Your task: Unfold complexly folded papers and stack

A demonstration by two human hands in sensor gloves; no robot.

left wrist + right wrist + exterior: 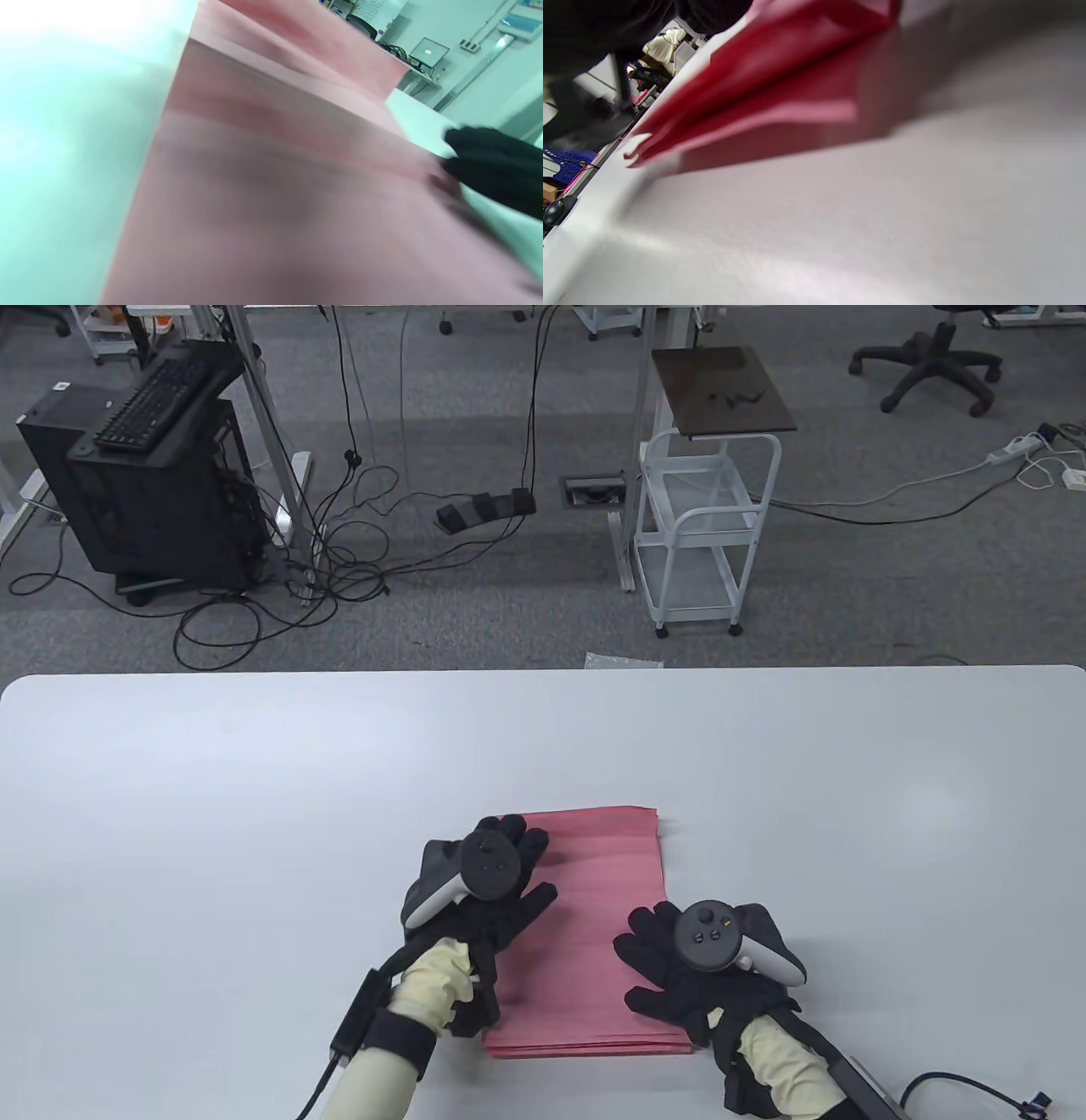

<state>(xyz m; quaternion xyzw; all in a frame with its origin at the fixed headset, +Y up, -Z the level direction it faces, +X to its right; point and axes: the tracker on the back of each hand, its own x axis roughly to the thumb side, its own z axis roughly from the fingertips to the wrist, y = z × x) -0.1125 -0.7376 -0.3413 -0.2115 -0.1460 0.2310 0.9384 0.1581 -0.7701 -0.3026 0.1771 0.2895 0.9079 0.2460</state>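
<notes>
Flat: both hands, left and right, fingers spread, press matte pink paper stack.

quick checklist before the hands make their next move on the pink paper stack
1. Left hand rests flat on the pink paper stack: ok.
2. Right hand on the stack's right edge: ok.
3. Stack fully on the table, away from its edges: ok.
4. Sheet edges aligned: not ok, layers fan slightly at the far right corner.
5. Top sheet fully unfolded: cannot tell.
6. Folded papers still waiting: cannot tell, none in view.
</notes>
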